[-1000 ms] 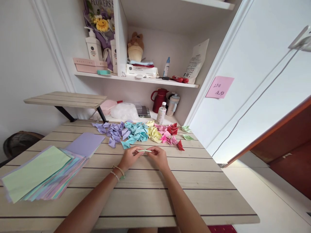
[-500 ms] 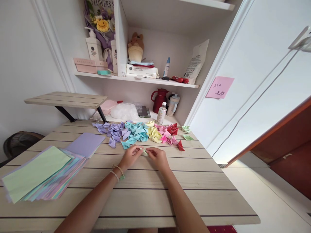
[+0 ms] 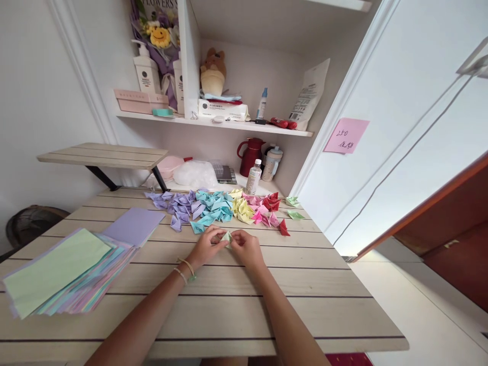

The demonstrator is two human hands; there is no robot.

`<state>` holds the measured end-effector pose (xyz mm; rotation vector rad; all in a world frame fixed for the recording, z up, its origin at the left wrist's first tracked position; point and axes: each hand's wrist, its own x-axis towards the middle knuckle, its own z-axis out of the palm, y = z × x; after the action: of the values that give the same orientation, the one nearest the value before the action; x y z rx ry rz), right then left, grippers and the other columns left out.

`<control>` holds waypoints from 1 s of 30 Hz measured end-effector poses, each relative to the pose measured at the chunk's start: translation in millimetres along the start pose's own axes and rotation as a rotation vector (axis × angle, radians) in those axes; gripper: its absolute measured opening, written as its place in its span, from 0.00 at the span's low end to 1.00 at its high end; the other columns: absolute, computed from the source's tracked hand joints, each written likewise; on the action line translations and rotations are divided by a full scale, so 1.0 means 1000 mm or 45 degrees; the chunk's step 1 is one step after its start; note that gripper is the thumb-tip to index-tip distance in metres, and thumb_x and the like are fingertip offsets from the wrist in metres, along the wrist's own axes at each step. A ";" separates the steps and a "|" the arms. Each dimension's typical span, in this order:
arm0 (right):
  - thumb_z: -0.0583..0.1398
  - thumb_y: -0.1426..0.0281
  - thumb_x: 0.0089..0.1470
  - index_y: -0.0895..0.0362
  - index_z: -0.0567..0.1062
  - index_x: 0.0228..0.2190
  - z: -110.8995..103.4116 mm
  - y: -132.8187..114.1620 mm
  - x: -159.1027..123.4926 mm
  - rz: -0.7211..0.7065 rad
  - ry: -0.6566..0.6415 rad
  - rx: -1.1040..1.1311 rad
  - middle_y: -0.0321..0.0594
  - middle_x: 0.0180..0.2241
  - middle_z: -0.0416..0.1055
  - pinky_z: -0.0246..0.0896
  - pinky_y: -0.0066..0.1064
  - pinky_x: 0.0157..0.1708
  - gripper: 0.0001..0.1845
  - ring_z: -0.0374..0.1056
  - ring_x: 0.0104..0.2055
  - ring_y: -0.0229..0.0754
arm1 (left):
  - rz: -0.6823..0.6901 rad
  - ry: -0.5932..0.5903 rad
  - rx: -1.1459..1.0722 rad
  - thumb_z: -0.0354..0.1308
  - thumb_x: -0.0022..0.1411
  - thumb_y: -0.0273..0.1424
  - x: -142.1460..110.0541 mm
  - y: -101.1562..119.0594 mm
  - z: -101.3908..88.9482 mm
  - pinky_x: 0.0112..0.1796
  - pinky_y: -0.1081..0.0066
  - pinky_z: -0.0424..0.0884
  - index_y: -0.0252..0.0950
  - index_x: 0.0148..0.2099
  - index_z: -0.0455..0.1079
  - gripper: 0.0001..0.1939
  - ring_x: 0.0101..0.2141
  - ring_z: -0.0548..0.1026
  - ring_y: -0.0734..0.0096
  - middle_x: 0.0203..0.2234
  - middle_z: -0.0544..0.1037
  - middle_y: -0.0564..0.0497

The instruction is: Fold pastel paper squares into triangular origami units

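- A small piece of green paper (image 3: 227, 237) was held between the two hands, in front of the folded paper boats (image 3: 216, 207); a peaked part was shown, the rest being covered by fingers.
- By the left hand (image 3: 208, 245), fingers curled nearly closed, the paper's left side was pinched; its fingertips were partly hidden.
- By the right hand (image 3: 247, 249), likewise curled, the right side was gripped; its exact finger placement could not be made out.
- Whether the table (image 3: 305, 315) was touched by the paper could not be told.
- In the boat pile, many boats were partly covered by others.
- In the paper stack (image 3: 57, 272), most lower sheets were hidden, only edges being shown.
- Both forearms were cut off at the bottom edge.
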<state>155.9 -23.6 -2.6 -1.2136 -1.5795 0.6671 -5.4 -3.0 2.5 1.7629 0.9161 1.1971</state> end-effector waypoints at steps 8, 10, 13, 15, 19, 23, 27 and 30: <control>0.58 0.71 0.42 0.58 0.74 0.32 0.002 -0.002 0.000 0.039 -0.044 0.128 0.35 0.20 0.73 0.62 0.27 0.24 0.11 0.68 0.22 0.38 | -0.228 0.014 -0.302 0.65 0.44 0.33 0.004 -0.008 -0.001 0.34 0.69 0.72 0.33 0.36 0.71 0.15 0.30 0.73 0.70 0.27 0.74 0.51; 0.58 0.69 0.44 0.58 0.74 0.34 0.003 -0.003 0.000 0.022 -0.048 0.189 0.37 0.22 0.74 0.63 0.27 0.25 0.12 0.68 0.23 0.39 | -0.276 0.060 -0.403 0.67 0.41 0.32 0.006 -0.009 -0.002 0.31 0.71 0.72 0.33 0.37 0.70 0.18 0.27 0.73 0.72 0.25 0.73 0.52; 0.58 0.67 0.46 0.58 0.76 0.33 0.003 -0.003 0.001 0.000 0.016 0.276 0.40 0.28 0.76 0.64 0.29 0.28 0.12 0.70 0.27 0.41 | -0.327 0.142 -0.497 0.68 0.40 0.32 0.007 -0.009 -0.002 0.29 0.72 0.71 0.33 0.37 0.68 0.20 0.25 0.74 0.74 0.26 0.74 0.53; 0.57 0.68 0.46 0.57 0.78 0.32 0.002 -0.002 0.001 0.016 0.082 0.318 0.41 0.29 0.76 0.66 0.31 0.29 0.12 0.70 0.28 0.42 | -0.394 0.142 -0.528 0.67 0.42 0.35 0.006 -0.008 -0.002 0.27 0.72 0.71 0.33 0.37 0.68 0.20 0.24 0.75 0.73 0.26 0.75 0.52; 0.56 0.70 0.45 0.56 0.79 0.31 0.001 0.000 0.001 0.020 0.161 0.272 0.40 0.28 0.76 0.67 0.31 0.30 0.12 0.70 0.27 0.42 | -0.509 0.026 -0.599 0.63 0.46 0.41 0.003 -0.004 0.000 0.28 0.70 0.72 0.30 0.36 0.69 0.20 0.25 0.77 0.67 0.25 0.77 0.48; 0.57 0.71 0.45 0.56 0.79 0.31 -0.001 -0.002 0.000 -0.063 0.139 0.156 0.40 0.31 0.76 0.67 0.31 0.31 0.12 0.71 0.30 0.41 | -0.502 -0.006 -0.583 0.67 0.42 0.37 0.003 -0.003 0.002 0.31 0.68 0.73 0.30 0.36 0.70 0.20 0.27 0.77 0.67 0.27 0.79 0.47; 0.57 0.70 0.47 0.56 0.77 0.34 -0.004 -0.005 0.001 -0.026 0.039 0.189 0.40 0.33 0.76 0.68 0.31 0.33 0.11 0.72 0.32 0.42 | -0.372 0.046 -0.441 0.66 0.43 0.36 0.005 -0.009 0.000 0.34 0.68 0.73 0.31 0.36 0.73 0.18 0.29 0.76 0.67 0.29 0.79 0.47; 0.60 0.66 0.47 0.56 0.76 0.35 -0.007 -0.004 0.002 -0.030 0.092 0.121 0.41 0.34 0.76 0.69 0.32 0.32 0.12 0.72 0.32 0.42 | -0.224 0.090 -0.265 0.64 0.45 0.36 0.005 -0.013 -0.002 0.35 0.67 0.73 0.33 0.35 0.74 0.15 0.31 0.76 0.66 0.30 0.79 0.47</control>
<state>160.5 -23.9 4.1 -1.1353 -1.4832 0.6687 -7.1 7.4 -7.3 1.4529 0.9317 1.2002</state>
